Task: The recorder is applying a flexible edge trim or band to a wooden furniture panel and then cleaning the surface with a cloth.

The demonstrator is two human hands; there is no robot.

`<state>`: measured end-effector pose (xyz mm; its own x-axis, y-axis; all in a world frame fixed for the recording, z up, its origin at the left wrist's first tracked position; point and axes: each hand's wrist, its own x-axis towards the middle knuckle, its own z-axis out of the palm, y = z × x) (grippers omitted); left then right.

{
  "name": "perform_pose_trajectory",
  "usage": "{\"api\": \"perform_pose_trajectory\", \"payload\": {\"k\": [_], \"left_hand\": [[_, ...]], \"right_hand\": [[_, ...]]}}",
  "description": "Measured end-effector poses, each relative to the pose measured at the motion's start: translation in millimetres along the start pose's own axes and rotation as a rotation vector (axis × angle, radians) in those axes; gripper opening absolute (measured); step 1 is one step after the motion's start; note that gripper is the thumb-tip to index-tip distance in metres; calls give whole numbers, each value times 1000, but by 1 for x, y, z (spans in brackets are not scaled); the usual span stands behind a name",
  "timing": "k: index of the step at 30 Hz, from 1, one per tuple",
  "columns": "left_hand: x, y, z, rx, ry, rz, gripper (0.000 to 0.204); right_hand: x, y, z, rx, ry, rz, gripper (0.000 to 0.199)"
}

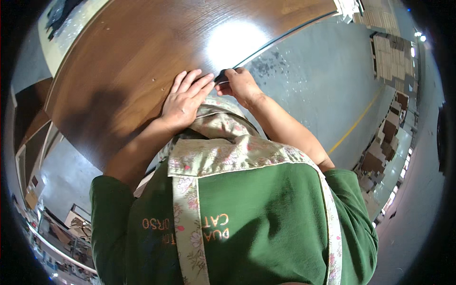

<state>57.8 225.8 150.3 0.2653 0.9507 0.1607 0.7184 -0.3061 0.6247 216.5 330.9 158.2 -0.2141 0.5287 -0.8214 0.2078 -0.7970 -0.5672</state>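
Note:
A large brown wood-grain panel (pixel 128 52) lies in front of me, with a bright glare spot near its right edge. My left hand (pixel 185 100) rests flat on the panel close to that edge, its fingers stretched and slightly apart. At the edge itself, my right hand (pixel 243 88) is closed, thumb and fingers pinched on a small black object (pixel 220 76). Its kind is not clear, as the fingers cover most of it. The left fingertips come very close to the right hand. A thin dark line runs along the panel's edge beyond the right hand.
A flowered apron (pixel 213 156) bunches against the panel's near edge. Grey floor (pixel 308 80) with a yellow line (pixel 356 126) stretches to the right. Stacked boards (pixel 392 57) and brown pieces (pixel 387 130) stand farther right. Clear plastic wrap (pixel 83 26) lies at the upper left.

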Motion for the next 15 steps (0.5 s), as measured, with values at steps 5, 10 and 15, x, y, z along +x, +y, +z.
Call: {"api": "perform_pose_trajectory", "payload": {"k": [5,10,15], "left_hand": [[-47,-10,-15,58,38,-15,46],[-103,0,-26,208,84,-87,45],[-101,-3,-26,239,113,-47,49]], "right_hand": [[-3,11,3,99,-22,-98,23],[-29,49,55,57,-93,-38,22],[-22,58,71,84,-67,-164,23]]}}
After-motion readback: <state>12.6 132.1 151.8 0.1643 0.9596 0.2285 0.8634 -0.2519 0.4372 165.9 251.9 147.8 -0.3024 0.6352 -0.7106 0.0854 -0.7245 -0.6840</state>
